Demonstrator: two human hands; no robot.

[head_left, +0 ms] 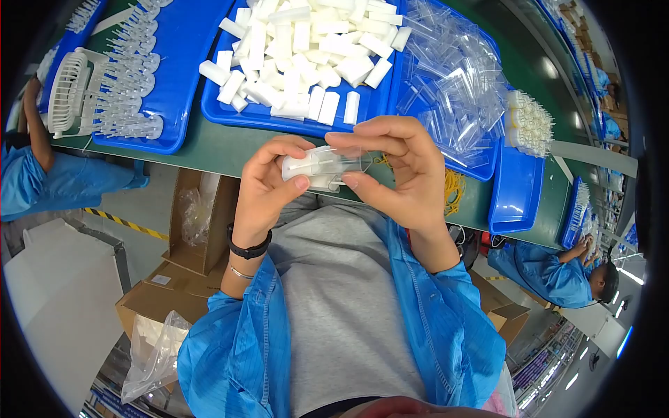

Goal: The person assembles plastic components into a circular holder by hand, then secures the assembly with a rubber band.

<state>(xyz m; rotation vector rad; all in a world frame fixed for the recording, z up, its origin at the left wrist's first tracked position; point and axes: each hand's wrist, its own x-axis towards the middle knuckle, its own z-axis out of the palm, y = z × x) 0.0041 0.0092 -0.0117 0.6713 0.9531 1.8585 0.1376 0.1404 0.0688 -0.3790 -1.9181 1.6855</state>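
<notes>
Head view: white piece (301,166), just above frame centre, pinched in left hand (259,182); right hand (418,180) grips clear sleeve (352,160) alongside. Both likely light; sleeve probably slick, easily creased: hold by edges.

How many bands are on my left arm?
2: a black wristband near your left hand, and a thin metal bracelet between that and the blue sleeve. More may hide beneath the sleeve.

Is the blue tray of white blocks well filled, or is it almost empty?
Well filled: the white blocks lie heaped over one another, covering most of the blue tray.
</notes>
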